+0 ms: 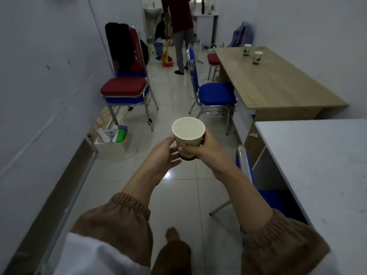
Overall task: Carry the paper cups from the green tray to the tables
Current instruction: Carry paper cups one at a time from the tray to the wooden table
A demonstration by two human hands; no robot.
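I hold one upright paper cup (188, 133) out in front of me over the tiled aisle. My right hand (206, 149) wraps its lower part from the right. My left hand (163, 153) touches its base and left side with fingers spread under it. The cup looks empty inside and has a brown printed band at the bottom. Two more paper cups (247, 49) (257, 57) stand upright on the far wooden table (278, 88) at the right. The green tray is not in view.
A white table (317, 155) stands close on my right with a blue chair (246, 171) tucked under it. Another blue chair (214, 94) faces the wooden table. Stacked red and blue chairs (125, 88) and a clear box (113, 143) line the left wall. A person (180, 26) stands down the aisle.
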